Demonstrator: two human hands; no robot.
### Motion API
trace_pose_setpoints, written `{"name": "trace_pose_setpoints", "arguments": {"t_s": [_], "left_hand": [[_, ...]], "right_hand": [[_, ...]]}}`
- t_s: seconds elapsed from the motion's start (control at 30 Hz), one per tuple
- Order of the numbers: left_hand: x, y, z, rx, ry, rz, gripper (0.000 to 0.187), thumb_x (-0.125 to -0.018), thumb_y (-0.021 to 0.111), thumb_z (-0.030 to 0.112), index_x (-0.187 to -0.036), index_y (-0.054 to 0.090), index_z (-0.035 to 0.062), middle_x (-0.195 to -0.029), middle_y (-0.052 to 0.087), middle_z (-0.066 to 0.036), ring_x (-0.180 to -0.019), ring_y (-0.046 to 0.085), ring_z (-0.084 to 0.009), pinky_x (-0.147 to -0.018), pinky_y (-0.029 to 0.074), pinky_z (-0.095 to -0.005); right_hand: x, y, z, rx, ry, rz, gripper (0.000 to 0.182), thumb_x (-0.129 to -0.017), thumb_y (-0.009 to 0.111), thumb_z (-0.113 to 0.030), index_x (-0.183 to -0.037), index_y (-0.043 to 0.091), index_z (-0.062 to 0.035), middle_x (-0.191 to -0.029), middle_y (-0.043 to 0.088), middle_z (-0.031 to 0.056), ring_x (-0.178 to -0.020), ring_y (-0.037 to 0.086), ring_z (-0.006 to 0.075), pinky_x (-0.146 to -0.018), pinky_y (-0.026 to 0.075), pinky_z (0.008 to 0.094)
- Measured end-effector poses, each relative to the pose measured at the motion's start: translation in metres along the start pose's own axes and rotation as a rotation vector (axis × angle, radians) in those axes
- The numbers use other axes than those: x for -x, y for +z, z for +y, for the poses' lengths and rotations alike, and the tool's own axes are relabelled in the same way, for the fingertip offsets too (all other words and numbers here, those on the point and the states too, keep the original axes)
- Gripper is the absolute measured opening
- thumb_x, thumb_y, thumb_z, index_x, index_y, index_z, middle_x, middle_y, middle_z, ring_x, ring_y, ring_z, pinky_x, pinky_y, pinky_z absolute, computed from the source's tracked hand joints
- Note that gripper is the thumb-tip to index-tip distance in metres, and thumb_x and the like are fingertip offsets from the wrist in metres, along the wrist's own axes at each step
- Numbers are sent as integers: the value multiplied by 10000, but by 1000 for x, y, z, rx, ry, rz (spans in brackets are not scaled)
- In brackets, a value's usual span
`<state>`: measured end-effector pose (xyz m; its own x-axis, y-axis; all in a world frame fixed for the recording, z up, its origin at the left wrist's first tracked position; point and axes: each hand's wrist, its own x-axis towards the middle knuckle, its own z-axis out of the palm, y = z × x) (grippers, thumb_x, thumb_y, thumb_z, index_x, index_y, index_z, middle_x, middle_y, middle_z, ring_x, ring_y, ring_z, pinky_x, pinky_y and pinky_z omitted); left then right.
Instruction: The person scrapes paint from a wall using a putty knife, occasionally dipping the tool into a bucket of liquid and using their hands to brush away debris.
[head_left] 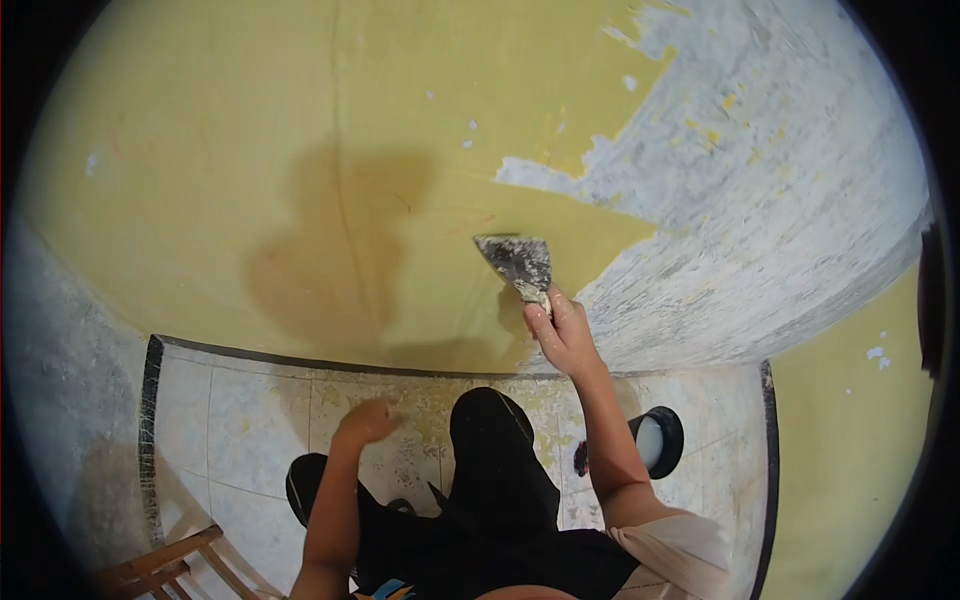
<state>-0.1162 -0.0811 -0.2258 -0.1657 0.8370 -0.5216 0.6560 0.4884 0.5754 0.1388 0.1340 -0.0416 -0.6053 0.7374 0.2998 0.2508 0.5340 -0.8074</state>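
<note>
Right hand: In the head view, the right hand (pixel 566 335) holds the scraper by its handle, thumb pressed along it, maybe to keep it steady.
Scraper: The scraper (pixel 520 262) is near the middle, its wide blade pointing to 11 o'clock. It is held out flat to the wall (pixel 200 200), probably so the edge can get under paint. I cannot tell if it touches.
Left hand: The left hand (pixel 370 420) is at 7 o'clock, with nothing seen in it. It is blurry, so I cannot tell if it is clenched. It may hang there for balance.
Bare patch: The bare patch (pixel 770 190) is at 2 o'clock, white and gray beside the yellow.
Bucket: The bucket (pixel 677 440) is at 4 o'clock on the floor (pixel 240 420), maybe to be close by. Something pale is inside.
Chair: The wooden chair (pixel 180 550) is at 8 o'clock.
</note>
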Motion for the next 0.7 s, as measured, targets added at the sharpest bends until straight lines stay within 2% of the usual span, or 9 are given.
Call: {"name": "trace_pose_setpoints", "arguments": {"t_s": [0.1, 0.17, 0.3, 0.4, 0.47, 0.53, 0.6, 0.67, 0.7], "left_hand": [[21, 17, -8, -296, 61, -169, 638, -920, 672, 522, -1331, 639, 36, -1206, 702, -226, -1061, 693, -275, -928, 537, -391], [24, 22, -8, 331, 38, -198, 597, -913, 692, 497, -1259, 672, 11, -1138, 717, -244, -1079, 703, -312, -913, 551, -404], [34, 53, -15, 561, -50, -10, 446, -942, 697, 357, -1222, 685, 11, -1035, 743, -196, -958, 733, -267, -833, 576, -374], [59, 63, -17, 747, 154, 207, 294, -972, 666, 224, -1190, 696, 29, -941, 749, -133, -847, 739, -210, -727, 576, -329], [98, 43, 4, 1112, -108, 234, 226, -1001, 632, 214, -1168, 688, 72, -939, 741, -103, -841, 729, -183, -706, 566, -332], [136, 23, 6, 1140, -146, 303, 214, -992, 648, 240, -1147, 687, 98, -936, 736, -86, -825, 725, -174, -676, 543, -308], [186, -5, 12, 1241, -388, 465, 276, -973, 668, 288, -1179, 664, 104, -940, 729, -77, -819, 717, -190, -692, 535, -333], [240, -25, 4, 1283, -543, 486, 327, -953, 682, 318, -1206, 643, 114, -954, 722, -81, -839, 708, -208, -723, 526, -382], [270, -32, 0, 1292, -622, 459, 358, -947, 678, 310, -1246, 620, 122, -1007, 722, -99, -895, 702, -230, -772, 520, -435]], "right_hand": [[-21, -4, 12, 349, -374, 60, 328, -895, 753, -275, -1009, 618, 1, -610, 583, 140, -539, 589, 344, -521, 469, 396], [-24, -7, 0, 400, -343, -27, 314, -886, 756, -284, -986, 630, -14, -617, 594, 138, -551, 609, 339, -525, 480, 403], [-22, -7, -4, 451, -317, -153, 288, -876, 748, -332, -935, 659, -65, -641, 631, 119, -588, 654, 334, -547, 511, 440], [-14, -11, -7, 387, -348, -252, 338, -902, 701, -414, -925, 649, -80, -666, 652, 137, -617, 670, 350, -573, 521, 461], [7, -23, -29, 582, -46, -596, 417, -942, 627, -494, -942, 634, -76, -716, 676, 173, -672, 686, 374, -598, 525, 480], [41, -39, -44, 500, 153, -699, 510, -962, 557, -574, -967, 623, -68, -772, 690, 208, -758, 693, 417, -657, 531, 518], [87, -64, -56, 459, 350, -677, 565, -957, 555, -604, -1015, 628, -46, -820, 696, 247, -816, 690, 454, -717, 532, 547], [146, -91, -62, 432, 540, -483, 597, -964, 565, -599, -992, 619, -5, -787, 676, 276, -803, 672, 492, -718, 508, 564], [188, -104, -45, 435, 638, -383, 622, -962, 562, -604, -947, 620, 15, -763, 675, 266, -759, 684, 463, -683, 519, 542]]}}
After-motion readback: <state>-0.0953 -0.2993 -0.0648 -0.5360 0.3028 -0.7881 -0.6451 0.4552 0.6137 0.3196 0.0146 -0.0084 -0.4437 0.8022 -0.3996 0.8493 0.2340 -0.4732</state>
